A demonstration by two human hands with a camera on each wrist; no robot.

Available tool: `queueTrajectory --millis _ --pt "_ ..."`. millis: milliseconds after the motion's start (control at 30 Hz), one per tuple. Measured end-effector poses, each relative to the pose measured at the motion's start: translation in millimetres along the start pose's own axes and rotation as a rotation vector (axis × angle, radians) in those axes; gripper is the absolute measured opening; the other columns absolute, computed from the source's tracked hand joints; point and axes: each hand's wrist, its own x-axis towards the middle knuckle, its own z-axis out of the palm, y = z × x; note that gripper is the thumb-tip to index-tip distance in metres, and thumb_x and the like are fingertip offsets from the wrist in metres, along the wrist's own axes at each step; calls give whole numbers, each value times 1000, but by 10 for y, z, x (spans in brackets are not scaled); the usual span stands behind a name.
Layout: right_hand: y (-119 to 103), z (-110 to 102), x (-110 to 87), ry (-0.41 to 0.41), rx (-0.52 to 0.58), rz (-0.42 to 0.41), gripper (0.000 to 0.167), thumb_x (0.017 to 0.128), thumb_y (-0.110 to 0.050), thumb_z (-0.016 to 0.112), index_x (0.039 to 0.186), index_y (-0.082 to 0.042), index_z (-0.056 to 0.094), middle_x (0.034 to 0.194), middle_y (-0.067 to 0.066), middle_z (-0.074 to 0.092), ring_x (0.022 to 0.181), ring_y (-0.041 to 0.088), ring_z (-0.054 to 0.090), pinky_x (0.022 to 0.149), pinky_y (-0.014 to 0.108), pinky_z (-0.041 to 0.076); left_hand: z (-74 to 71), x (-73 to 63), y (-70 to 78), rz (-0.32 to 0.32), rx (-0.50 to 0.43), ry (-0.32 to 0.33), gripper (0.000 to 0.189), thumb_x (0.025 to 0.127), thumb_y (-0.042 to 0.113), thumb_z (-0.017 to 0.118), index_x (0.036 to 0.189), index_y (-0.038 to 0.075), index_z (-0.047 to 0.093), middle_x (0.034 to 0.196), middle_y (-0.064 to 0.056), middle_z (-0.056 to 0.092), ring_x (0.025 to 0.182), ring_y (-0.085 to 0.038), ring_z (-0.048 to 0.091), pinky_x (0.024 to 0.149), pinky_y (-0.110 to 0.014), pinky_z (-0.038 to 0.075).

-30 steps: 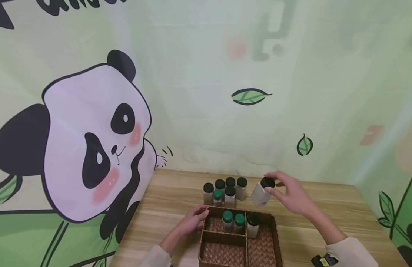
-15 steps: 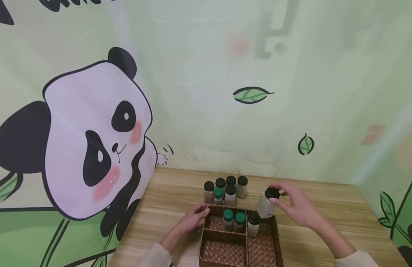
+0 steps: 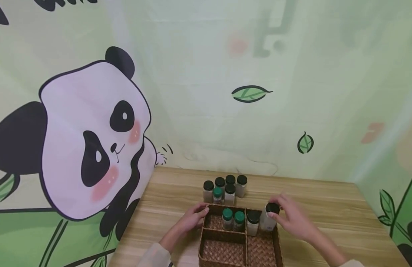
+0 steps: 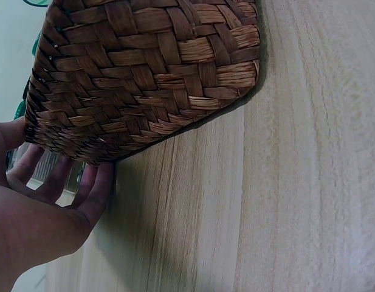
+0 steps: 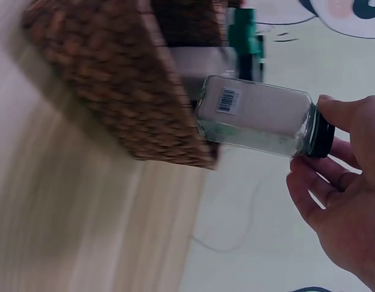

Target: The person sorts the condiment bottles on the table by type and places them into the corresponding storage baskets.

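My right hand [image 3: 294, 218] pinches the black lid of a clear spice jar [image 5: 260, 115] with pale contents. The jar [image 3: 268, 220] is held slightly tilted, its lower end within the back right corner of a brown woven basket [image 3: 222, 235]. A black-lidded jar [image 3: 253, 223] stands beside it in the right compartment. Two green-lidded jars [image 3: 227, 219] stand in the back left compartment. My left hand [image 3: 192, 221] holds the basket's back left corner, thumb at the rim and fingers against the outer wall [image 4: 157, 67].
Behind the basket, several black-lidded jars [image 3: 241, 186] and one green-lidded jar [image 3: 217, 195] stand grouped on the wooden table [image 3: 319, 196]. A panda-printed cloth backdrop [image 3: 199, 92] rises at the table's far edge. The basket's front left compartment [image 3: 223, 252] shows bare weave.
My right hand has brought the jar from behind the basket toward me and down into the right compartment's back corner. My left hand stays at the basket's corner.
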Motion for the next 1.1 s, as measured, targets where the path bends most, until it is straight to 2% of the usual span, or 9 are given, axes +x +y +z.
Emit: queueTrajectory --millis 267,433,900,1100 --pt "201 361 -139 -38 -30 -26 31 90 -19 87 112 -6 71 106 -1 68 97 20 68 81 40 60 23 -8 -43 0 0 -3 50 111 29 58 148 -3 52 147 -26 54 135 -45 55 105 -56 54" --pt "240 484 -185 -38 -33 -34 31 90 -21 88 112 -9 71 107 -3 66 97 17 66 80 40 58 25 -12 -61 6 12 2 52 111 31 58 148 -4 51 148 -26 54 136 -46 54 105 -58 53" --pt "203 491 -139 -49 -53 18 34 88 -22 89 115 -10 71 111 -2 67 104 22 67 86 45 58 0 13 -41 10 -7 4 50 110 30 59 147 -3 53 147 -23 55 136 -44 54 105 -55 54" --pt "136 406 -73 -123 -32 63 39 93 -28 85 121 -6 70 116 3 68 109 28 68 90 50 58 -15 22 -38 4 -1 8 50 110 31 59 147 -2 52 148 -23 55 136 -42 54 106 -54 54"
